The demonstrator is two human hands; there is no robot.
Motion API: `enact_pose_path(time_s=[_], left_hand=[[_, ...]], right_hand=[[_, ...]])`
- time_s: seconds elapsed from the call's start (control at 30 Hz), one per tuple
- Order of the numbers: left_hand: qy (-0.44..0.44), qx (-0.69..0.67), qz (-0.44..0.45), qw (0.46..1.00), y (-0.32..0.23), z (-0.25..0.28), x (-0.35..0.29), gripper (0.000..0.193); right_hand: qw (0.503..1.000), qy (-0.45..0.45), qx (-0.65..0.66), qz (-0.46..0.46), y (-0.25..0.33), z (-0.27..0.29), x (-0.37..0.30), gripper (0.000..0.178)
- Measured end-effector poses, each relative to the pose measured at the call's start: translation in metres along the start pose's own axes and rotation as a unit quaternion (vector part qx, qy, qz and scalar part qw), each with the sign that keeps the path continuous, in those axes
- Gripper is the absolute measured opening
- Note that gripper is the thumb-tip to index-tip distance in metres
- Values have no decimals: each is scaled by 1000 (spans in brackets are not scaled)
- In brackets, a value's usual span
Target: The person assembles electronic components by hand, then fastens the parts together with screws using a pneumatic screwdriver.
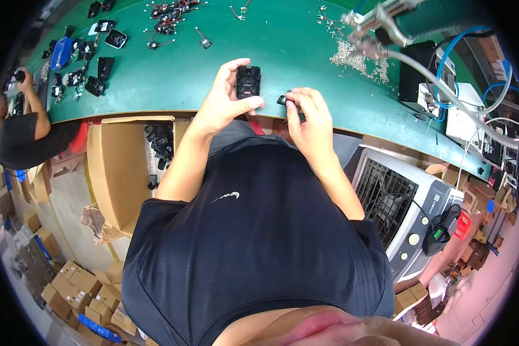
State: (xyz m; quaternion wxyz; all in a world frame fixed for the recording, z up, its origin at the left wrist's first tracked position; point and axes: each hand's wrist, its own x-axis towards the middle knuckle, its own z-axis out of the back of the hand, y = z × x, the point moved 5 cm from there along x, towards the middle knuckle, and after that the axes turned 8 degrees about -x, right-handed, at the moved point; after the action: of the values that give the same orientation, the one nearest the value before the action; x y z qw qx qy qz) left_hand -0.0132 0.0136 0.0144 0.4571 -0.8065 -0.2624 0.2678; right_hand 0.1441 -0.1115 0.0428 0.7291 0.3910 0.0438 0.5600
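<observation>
My left hand (220, 104) grips a black rectangular plastic housing (248, 79) at the near edge of the green table. Its fingers wrap the left side, with the thumb along the bottom end. The housing's open inner side faces up, and a small reddish spot shows near its lower end. Just to the right, my right hand (310, 118) pinches a small black part (282, 100) between thumb and fingertips. A gap separates this part from the housing. The part's exact kind is too small to make out.
Small pale pieces (354, 56) lie heaped at right, below a metal fixture (386, 23) with hoses. Wired components (170, 17) and black casings (116, 38) spread farther left. A co-worker (26, 132) sits at far left. Below are a cardboard box (118, 173) and an air cooler (409, 213).
</observation>
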Motion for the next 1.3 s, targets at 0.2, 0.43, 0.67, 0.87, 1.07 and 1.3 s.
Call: enact_pose_path(time_s=[0.2,0.43,0.67,0.87,1.07,1.3], left_hand=[[-20,79,-90,993,-4,5,-12,88],[-39,155,-55,986,-2,-8,-16,83],[-39,331,-156,930,-7,-24,-9,76],[-58,386,-188,901,-17,-39,-8,75],[-68,400,-200,892,-15,-36,-7,73],[-80,385,-208,896,-18,-36,-9,71]], right_hand=[[991,58,-73,99,1,-3,9,17],[994,73,-47,73,-5,-7,11,13],[995,52,89,20,20,-3,20,14],[998,2,33,55,32,-6,22,15],[998,13,31,50,37,-7,24,15],[998,3,2,69,42,-5,24,15]])
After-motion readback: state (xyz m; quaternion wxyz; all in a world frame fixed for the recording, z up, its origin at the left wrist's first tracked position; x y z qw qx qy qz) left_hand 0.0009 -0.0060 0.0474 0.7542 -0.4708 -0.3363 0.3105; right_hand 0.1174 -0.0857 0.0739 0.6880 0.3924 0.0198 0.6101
